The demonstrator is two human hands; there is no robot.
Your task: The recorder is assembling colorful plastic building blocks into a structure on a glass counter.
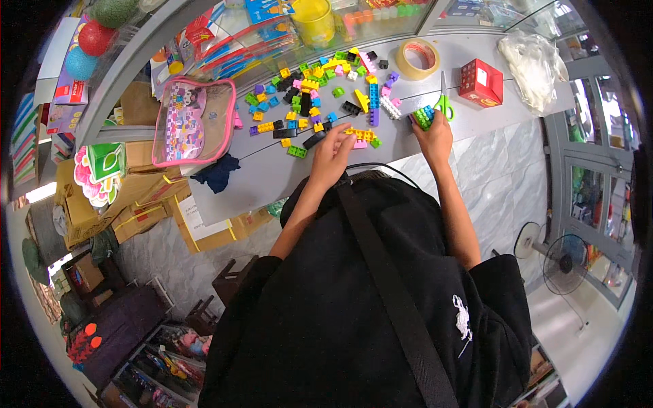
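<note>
"Gripping what, that right hand (pixel 435 143)?"

"A green-and-blue brick block (pixel 424 118), on the near side of the tape roll (pixel 402 66); its pieces look joined already."

"And the left hand (pixel 331 156)?"

"Half-curled at a yellow brick piece (pixel 362 135), left of the roll and nearer; whether it grips, I cannot tell; many loose bricks (pixel 305 104) left of the roll seem yet to be joined."

A single fisheye view looks down from the wearer's head — over the black shirt (pixel 299 319), near the tabletop (pixel 253 178).
</note>
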